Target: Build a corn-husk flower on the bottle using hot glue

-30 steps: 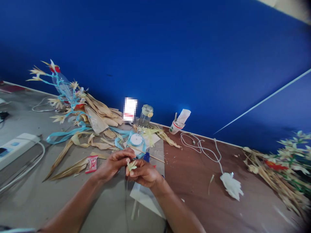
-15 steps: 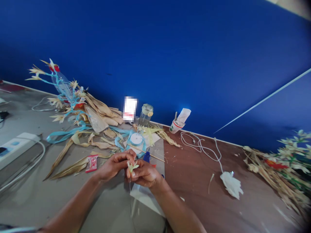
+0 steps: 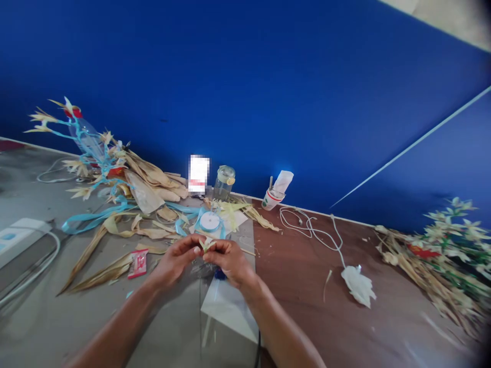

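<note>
Between my two hands is a small pale flower [image 3: 207,244], its pointed petals upward, seemingly made of husk like those nearby. My left hand [image 3: 179,259] pinches it from the left with thumb and forefinger. From the right, the bent fingers of my right hand [image 3: 230,261] close on its base. A thin wire or thread hangs below the hands. Just beyond them lies a white spool [image 3: 209,222] with light blue ribbon around it. A white sheet [image 3: 228,309] lies under my right forearm, and a dark blue object [image 3: 220,274] shows beside my right wrist.
Dried husks [image 3: 102,273] and a red wrapped packet [image 3: 137,263] lie left, near a power strip [image 3: 19,237]. Behind stand a bottle with blue-stemmed flowers [image 3: 86,135], a jar [image 3: 224,183] and a paper cup [image 3: 271,199]. A white cable [image 3: 307,227] and more flowers [image 3: 452,235] are right.
My hands have risen slightly and drawn a little apart, with the flower now held at the fingertips. The whole view has shifted slightly, moving the table items left.
</note>
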Demonstrator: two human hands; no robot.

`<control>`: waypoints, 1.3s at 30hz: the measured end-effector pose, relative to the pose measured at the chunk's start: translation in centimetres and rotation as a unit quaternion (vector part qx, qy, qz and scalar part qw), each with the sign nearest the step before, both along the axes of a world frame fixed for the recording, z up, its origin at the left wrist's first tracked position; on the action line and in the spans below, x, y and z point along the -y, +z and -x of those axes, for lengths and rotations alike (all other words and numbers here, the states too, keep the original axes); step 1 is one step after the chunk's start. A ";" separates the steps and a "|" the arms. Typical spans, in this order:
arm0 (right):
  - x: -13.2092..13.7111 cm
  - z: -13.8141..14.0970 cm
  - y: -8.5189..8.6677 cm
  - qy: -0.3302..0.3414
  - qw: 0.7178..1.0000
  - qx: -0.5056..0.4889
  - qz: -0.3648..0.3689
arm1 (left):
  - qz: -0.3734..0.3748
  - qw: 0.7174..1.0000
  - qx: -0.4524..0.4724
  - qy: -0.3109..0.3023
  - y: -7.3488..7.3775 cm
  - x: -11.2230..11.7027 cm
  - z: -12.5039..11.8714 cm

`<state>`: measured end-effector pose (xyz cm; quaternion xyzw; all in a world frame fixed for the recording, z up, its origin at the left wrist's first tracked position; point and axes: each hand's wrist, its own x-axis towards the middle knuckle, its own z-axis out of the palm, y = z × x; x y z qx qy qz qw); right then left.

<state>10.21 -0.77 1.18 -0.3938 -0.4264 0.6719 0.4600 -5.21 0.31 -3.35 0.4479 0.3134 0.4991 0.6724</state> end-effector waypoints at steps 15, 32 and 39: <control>-0.5 0.3 -1.1 -0.005 0.986 -0.053 0.158 | 0.081 0.994 0.058 -0.041 1.0 0.2 -0.7; 0.1 -1.1 0.5 -0.137 0.922 0.224 -0.285 | 0.075 0.996 0.024 -0.042 0.9 0.1 -0.6; 0.5 -0.6 0.8 -0.114 0.902 0.295 -0.293 | 0.059 0.996 0.016 -0.058 1.0 0.2 -0.5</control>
